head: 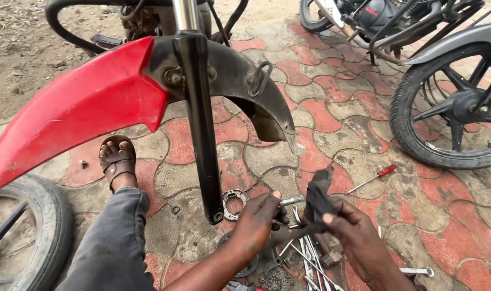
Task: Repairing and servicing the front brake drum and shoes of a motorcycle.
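Hands meet below the black fork leg [205, 134]: left hand [259, 221] grips a metal part [292, 201] pointing right toward the dark rag [318, 199] clutched in the right hand [353, 229].

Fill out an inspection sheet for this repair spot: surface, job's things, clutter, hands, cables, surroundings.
Surface: red and grey interlocking paving, dirt beyond it.
Job's things: short metal rod in the left hand; dark rag in the right hand; black fork leg with no wheel, under a red mudguard.
Clutter: brake shoes, spanners, red-handled screwdriver on the ground.
Hands: both closed on their items, close together.
Cables: black cables hang near the fork top.
Surroundings: loose wheel at left, second motorcycle's wheel at right, sandalled foot.
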